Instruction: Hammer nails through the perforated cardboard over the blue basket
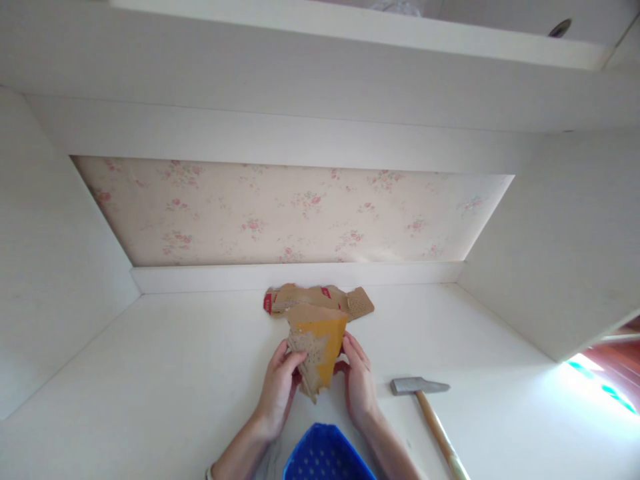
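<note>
One torn, partly yellow piece of cardboard is held over the white surface, pinched in the left hand, thumb in front. The half-curled right hand touches its right edge; I cannot tell how firmly. More torn cardboard lies behind, a hammer to the right, a blue perforated basket nearest the person.

Cardboard piece between left hand and right hand, cardboard scraps behind it on the tabletop, hammer lying right of both hands, basket in front between the forearms
</note>
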Tool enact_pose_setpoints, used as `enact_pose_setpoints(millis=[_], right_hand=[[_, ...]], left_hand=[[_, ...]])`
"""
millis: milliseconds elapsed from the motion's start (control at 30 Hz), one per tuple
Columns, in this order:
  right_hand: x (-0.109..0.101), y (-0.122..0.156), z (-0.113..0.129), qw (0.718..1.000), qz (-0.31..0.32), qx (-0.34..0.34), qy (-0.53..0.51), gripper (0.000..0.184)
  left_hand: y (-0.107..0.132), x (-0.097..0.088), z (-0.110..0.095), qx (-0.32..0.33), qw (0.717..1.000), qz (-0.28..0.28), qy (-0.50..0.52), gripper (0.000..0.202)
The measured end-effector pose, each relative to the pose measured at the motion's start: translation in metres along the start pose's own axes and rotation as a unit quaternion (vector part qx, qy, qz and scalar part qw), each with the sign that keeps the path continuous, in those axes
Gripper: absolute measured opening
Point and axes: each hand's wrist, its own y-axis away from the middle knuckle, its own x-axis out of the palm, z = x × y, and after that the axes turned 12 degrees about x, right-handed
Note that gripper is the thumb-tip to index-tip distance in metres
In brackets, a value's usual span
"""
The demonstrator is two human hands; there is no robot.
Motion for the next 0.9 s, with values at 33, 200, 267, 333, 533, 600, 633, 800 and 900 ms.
enact_pose_setpoints(millis=[33,200,267,333,533,600,633,800,900], right_hand=[[-0.0006,0.0000,0.0012,1.000,0.002,0.014,-0.020,0.036],[-0.0014,-0.0022,0.0015,0.994,0.003,0.070,-0.081,0.035],[-0.0018,-0.0037,-0.0003,0.992,-0.009,0.081,-0.095,0.032],[-0.0020,-0.0043,-0.0014,0.990,-0.013,0.088,-0.107,0.030],[0.0002,0.0001,0.0031,0.988,0.006,0.102,-0.117,0.031],[0.0008,0.0018,0.0051,0.988,0.013,0.103,-0.115,0.032],[0.0008,0.0024,0.0059,0.988,0.017,0.102,-0.116,0.033],[-0.0007,0.0033,0.0076,0.987,0.038,0.090,-0.126,0.032],[-0.0016,0.0030,0.0067,0.987,0.038,0.087,-0.128,0.031]], left_hand=[[0.0004,0.0003,-0.0005,-0.004,1.000,0.013,-0.012,0.029],[0.0015,0.0019,-0.0017,-0.016,0.996,0.065,-0.054,0.026],[0.0015,0.0020,-0.0018,-0.016,0.994,0.068,-0.085,0.026],[0.0013,0.0015,-0.0014,-0.015,0.989,0.064,-0.133,0.025],[0.0014,-0.0019,-0.0011,-0.012,0.986,0.074,-0.148,0.023],[0.0019,-0.0024,-0.0024,-0.010,0.986,0.078,-0.145,0.019],[0.0021,-0.0024,-0.0033,-0.009,0.986,0.080,-0.146,0.016],[0.0031,0.0006,-0.0071,-0.005,0.986,0.076,-0.147,0.010],[0.0042,0.0020,-0.0078,-0.002,0.987,0.077,-0.142,0.011]])
